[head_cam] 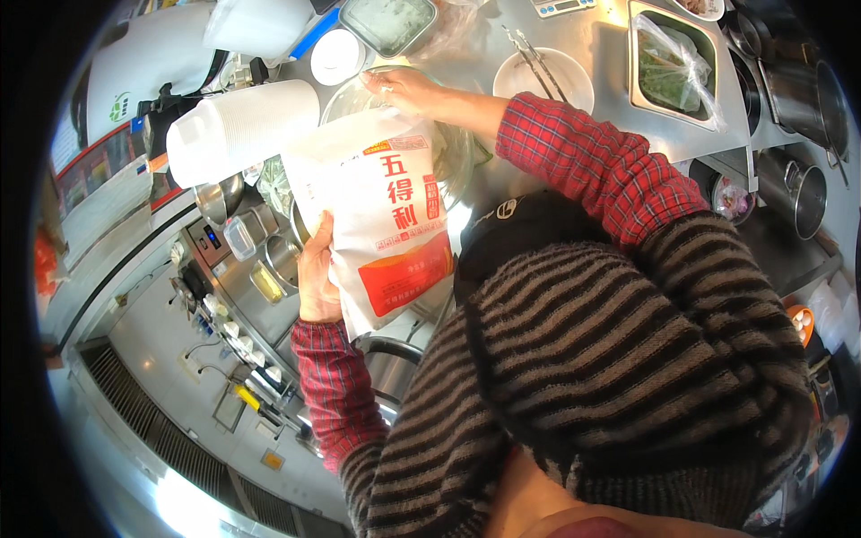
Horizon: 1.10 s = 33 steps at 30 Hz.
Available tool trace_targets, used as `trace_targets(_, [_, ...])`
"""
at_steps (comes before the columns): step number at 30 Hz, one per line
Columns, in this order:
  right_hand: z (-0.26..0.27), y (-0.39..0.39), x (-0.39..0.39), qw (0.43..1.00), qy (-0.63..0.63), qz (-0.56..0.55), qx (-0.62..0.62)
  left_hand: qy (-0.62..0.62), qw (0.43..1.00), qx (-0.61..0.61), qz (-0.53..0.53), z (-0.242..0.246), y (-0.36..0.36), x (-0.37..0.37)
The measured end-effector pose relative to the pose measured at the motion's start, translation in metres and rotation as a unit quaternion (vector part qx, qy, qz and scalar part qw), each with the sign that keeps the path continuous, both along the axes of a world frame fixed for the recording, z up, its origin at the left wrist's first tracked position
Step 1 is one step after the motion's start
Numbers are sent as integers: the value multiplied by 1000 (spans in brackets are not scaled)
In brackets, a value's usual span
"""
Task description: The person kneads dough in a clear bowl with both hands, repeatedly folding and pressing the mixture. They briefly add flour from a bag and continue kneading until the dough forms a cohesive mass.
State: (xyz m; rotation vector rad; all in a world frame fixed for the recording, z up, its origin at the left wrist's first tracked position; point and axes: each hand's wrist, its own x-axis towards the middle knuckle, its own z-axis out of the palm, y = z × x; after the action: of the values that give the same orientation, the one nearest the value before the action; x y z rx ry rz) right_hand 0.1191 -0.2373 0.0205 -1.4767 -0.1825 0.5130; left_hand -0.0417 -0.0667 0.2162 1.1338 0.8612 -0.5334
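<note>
A white and red paper flour bag (397,222) is tilted in front of me, printed side towards the camera. My left hand (319,276) grips its lower left side, with the fingers hidden behind the paper. My right hand (407,91) holds the top edge of the bag, and a little white powder shows on its fingers. Behind the bag stands a large clear glass bowl (464,165), partly covered by the bag and my right hand. What the bowl holds is mostly hidden.
A stack of white plastic tubs (249,128) lies left of the bowl, near a round white container (338,57). On the steel counter are a white bowl (578,87) with chopsticks (535,64), a steel pan (635,81) holding bagged greens (672,70), and a kitchen scale (564,7).
</note>
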Motion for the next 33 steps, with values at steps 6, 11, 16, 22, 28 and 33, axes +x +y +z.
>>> trace_targets(6, [14, -11, -6, 987, 96, -23, 130, 22, 997, -48, 62, 5, -9, -15])
trace_targets(11, [28, -26, -7, 972, 142, -19, 184, 14, 996, 12, 85, 18, -25, -36])
trace_targets(16, [30, -27, -7, 971, 168, -4, 173, 20, 995, -6, 99, 30, -29, -44])
trace_targets(22, [22, -10, -12, 978, 141, -21, 153, -24, 998, 27, 61, 39, -40, -56])
trace_targets(28, [16, 9, -28, 927, 297, -152, 170, -2, 996, 19, 90, 45, -46, -62])
trace_targets(33, [14, 26, -23, 866, 380, -214, 245, 0, 998, 24, 66, 72, -44, -65])
